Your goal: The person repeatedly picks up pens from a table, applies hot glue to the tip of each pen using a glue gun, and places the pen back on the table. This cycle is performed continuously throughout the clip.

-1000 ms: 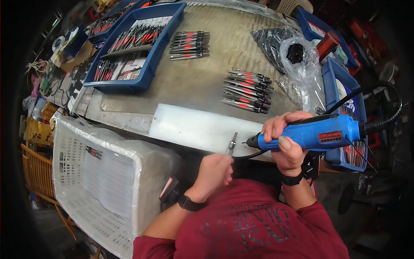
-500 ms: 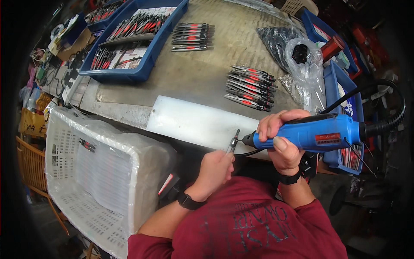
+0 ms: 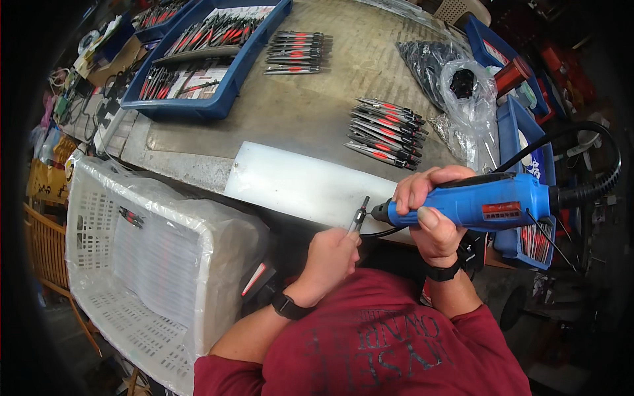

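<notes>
My left hand pinches a slim grey-and-black piece, which looks like a folded drawing compass, with its black head pointing up and away. Its lower part is hidden in my fingers. My right hand grips a blue electric screwdriver lying level, its black nose turned left. The thin bit meets the side of the compass near its head; whether a screw is there is too small to tell. Just beyond the screwdriver lies a stack of similar compasses in grey, red and black.
A white block runs along the table's near edge. Farther off are another compass row and a blue tray of compasses. A plastic-lined white basket stands at left. Plastic bags and blue bins sit right; a black cable loops behind the screwdriver.
The compass head has tipped very slightly to the right in my left hand. Both hands keep nearly the same place, and the view has shifted a little.
</notes>
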Demonstrator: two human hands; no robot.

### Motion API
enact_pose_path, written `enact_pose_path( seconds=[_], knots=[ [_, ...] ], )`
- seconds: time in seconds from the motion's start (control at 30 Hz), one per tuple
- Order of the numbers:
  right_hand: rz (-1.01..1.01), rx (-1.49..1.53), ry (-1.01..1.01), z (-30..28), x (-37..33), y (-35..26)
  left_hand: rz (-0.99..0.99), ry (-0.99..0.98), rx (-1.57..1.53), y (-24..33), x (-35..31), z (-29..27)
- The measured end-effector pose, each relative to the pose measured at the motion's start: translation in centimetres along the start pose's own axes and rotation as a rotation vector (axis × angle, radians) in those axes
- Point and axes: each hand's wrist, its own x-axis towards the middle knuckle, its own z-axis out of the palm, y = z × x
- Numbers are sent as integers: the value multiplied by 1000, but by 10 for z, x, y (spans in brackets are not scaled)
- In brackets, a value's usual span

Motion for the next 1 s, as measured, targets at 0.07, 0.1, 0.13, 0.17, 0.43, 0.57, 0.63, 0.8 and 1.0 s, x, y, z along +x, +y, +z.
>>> enact_pose_path(
  seconds=[0.07,0.1,0.13,0.17,0.43,0.57,0.63,0.8,1.0],
  knots=[
    [-7,-41,-5,-2,-1,1,9,-8,-14,0,0,0],
    [-14,-70,-16,-3,-1,2,10,0,-2,0,0,0],
    [-28,-111,-26,-4,-1,3,6,-9,-24,0,0,1],
    [-41,-154,-35,-5,0,4,-3,-10,-35,0,0,1],
    [-52,-503,-183,9,13,7,22,-4,-26,-2,3,1],
    [63,-752,-216,15,21,1,-8,10,-40,0,3,3],
    [74,-770,-202,17,22,3,-22,19,-44,0,2,3],
    [163,-569,-111,21,18,9,22,31,-23,-1,2,2],
    [33,-281,-73,17,10,6,100,4,-29,-6,2,1]
  ],
)
